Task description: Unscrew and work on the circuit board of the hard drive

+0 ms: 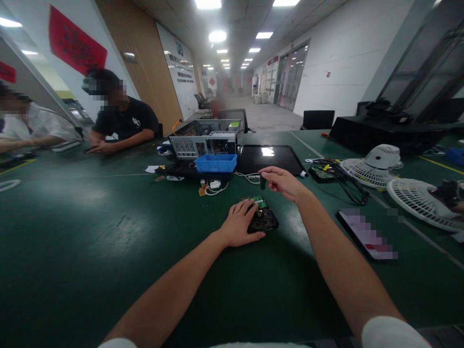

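Note:
On the green table directly in front of me lies a hard drive (266, 221), dark metal with a green circuit board at its far end. My left hand (239, 223) holds it down from the left, fingers over its top and thumb along its near edge. Above the far end of the drive, my right hand (281, 182) pinches a small screwdriver (263, 182) with a dark handle that points downward. The screwdriver's tip is too fine to make out, so I cannot tell whether it touches the drive.
Beyond the drive stand a blue tray (216, 163), an open computer case (203, 140) and a flat black screen (270, 159). To the right lie a circuit board (322, 173) with black cables, white fan parts (373, 166) and a phone (366, 235). Two people sit at the left.

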Motion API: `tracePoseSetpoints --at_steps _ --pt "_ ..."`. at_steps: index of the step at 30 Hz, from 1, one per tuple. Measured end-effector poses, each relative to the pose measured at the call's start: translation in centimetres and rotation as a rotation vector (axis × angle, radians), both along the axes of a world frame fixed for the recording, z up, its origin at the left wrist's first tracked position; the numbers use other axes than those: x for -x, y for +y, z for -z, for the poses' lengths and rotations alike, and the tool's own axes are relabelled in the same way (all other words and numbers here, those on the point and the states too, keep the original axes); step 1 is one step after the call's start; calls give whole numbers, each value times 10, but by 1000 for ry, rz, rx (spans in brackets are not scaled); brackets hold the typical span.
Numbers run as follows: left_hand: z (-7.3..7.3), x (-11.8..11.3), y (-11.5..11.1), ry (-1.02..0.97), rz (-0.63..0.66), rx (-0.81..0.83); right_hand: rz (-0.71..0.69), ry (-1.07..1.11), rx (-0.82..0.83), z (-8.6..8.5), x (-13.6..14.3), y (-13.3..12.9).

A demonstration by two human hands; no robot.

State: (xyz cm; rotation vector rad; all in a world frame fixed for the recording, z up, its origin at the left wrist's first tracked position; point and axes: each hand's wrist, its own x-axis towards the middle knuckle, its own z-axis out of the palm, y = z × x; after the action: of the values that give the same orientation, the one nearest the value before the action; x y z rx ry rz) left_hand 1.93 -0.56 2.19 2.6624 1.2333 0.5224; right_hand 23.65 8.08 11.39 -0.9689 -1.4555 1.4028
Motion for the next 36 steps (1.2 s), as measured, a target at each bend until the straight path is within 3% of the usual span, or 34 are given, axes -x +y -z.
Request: tracePoseSetpoints --at_steps 7,20,26,36 --pt "-2 0 0 2 3 24 85 -58 -26 -1 0 1" --pt "-2 0 0 -27 5 18 -168 -45 74 -4 4 -6" --pt "0 0 0 -14 3 5 -144 75 146 -3 4 -6" --pt "-2 1 0 -2 6 21 -20 20 33 -4 -6 0"
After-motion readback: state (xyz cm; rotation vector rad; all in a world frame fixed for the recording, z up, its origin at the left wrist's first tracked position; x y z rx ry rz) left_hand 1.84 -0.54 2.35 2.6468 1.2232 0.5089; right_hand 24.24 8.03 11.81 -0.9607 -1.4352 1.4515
